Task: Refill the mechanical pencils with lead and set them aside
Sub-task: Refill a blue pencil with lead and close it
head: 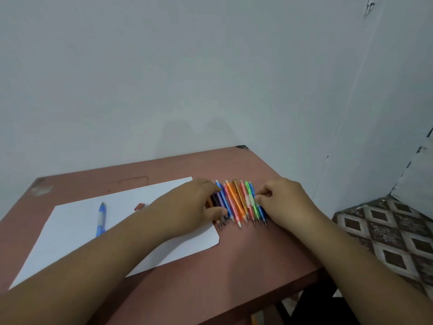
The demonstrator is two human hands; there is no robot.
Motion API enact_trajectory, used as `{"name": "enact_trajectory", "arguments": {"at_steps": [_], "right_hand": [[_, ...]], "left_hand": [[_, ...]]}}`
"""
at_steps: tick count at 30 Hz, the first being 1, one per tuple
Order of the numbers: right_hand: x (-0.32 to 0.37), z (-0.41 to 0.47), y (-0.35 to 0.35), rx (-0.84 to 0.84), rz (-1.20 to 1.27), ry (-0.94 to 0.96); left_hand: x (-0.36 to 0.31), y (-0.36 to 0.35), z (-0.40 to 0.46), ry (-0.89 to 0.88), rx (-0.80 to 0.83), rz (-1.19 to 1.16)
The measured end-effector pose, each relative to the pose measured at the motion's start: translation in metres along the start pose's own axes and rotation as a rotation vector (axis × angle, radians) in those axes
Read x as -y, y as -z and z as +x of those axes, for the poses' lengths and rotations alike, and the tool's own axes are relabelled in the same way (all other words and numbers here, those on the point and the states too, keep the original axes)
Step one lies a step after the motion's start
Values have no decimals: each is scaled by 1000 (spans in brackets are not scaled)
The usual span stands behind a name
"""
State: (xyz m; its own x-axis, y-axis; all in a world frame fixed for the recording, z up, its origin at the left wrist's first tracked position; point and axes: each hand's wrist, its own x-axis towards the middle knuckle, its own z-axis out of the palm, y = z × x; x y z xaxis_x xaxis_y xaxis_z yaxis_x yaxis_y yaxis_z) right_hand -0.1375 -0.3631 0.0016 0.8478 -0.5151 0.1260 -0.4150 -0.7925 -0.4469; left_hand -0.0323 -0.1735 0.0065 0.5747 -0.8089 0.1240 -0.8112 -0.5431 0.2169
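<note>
A pale, smooth wall [187,78] rises behind a small reddish-brown table [210,277] with a flat, slightly scuffed top, pushed into a corner. To the right, below the table, the floor [386,235] shows a diamond tile pattern in brown and white.

A white sheet of paper [77,231] lies flat on the left part of the table, with a blue and white pen [101,219] resting on it. A small red thing [139,206] lies on the paper just past the left forearm; what it is cannot be told.

The pencils [236,202] lie in a tight row side by side near the table's far right, thin plastic barrels in black, blue, orange, pink and green, tips pointing toward the person.

The left hand [187,207] reaches in from the left, its fingers curled over the dark pencils at the row's left end. The right hand [283,198] comes from the right, its fingertips bunched and pinching at the green and blue pencils at the row's right end.
</note>
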Motion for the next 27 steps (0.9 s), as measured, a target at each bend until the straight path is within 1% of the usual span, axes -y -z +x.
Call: {"name": "enact_trajectory", "arguments": {"at_steps": [4, 7, 9, 12, 17, 20, 23, 27], "right_hand": [[5, 5, 0, -16, -53, 16], [23, 5, -1, -58, -68, 115], [42, 4, -4, -38, -55, 222], [77, 5, -16, 46, -24, 415], [139, 8, -51, 184, -106, 747], [172, 4, -71, 242, -137, 911], [190, -5, -89, 229, -317, 1110], [194, -7, -107, 142, -311, 1325]], "left_hand": [[8, 14, -14, 21, -34, -55], [32, 27, -37, 104, -85, -31], [55, 36, -57, 163, -120, -1], [86, 48, -92, 265, -136, 49], [140, 50, -147, 405, -176, 55], [155, 50, -168, 460, -175, 42], [162, 51, -182, 459, -185, 16], [165, 50, -188, 471, -180, 4]]}}
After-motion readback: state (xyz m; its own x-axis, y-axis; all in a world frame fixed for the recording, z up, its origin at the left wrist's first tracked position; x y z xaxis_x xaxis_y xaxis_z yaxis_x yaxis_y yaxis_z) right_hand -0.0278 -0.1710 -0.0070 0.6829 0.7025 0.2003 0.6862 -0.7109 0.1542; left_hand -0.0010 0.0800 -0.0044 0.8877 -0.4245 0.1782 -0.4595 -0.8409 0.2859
